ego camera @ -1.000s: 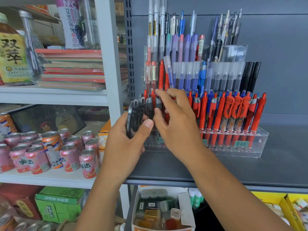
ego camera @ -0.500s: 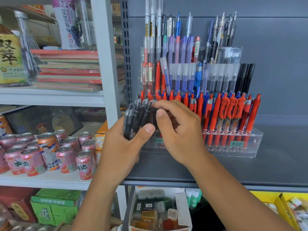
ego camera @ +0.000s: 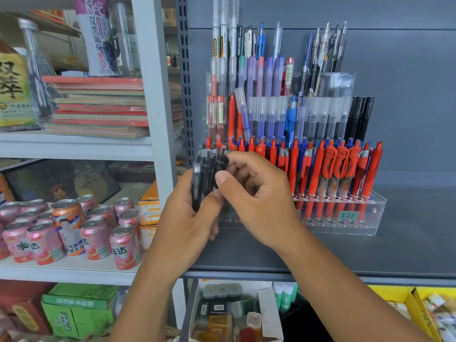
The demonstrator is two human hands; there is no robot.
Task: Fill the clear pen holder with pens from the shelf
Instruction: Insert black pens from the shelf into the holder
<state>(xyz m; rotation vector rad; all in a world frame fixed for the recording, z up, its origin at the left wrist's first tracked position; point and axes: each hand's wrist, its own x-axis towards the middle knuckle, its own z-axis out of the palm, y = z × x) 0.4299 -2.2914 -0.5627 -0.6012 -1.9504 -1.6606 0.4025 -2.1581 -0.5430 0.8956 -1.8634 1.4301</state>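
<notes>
Head view: I see the grey shelf (ego camera: 394, 253) carrying the clear pen holder (ego camera: 370, 218), tiered and mostly full. At its seven o'clock, just before it, my left hand (ego camera: 187, 228) grips a bundle of black pens (ego camera: 206, 174), upright. My right hand (ego camera: 261, 201), nearer the holder, pinches one top. Cans (ego camera: 96, 238) sit at nine o'clock.

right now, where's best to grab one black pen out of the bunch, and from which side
Pinch the clip end of the rightmost of the black pens, coming from the right and pulling up. The bunch stands upright in the left hand, which wraps the lower barrels, so only the tops are free; the right hand is at that side.
</notes>
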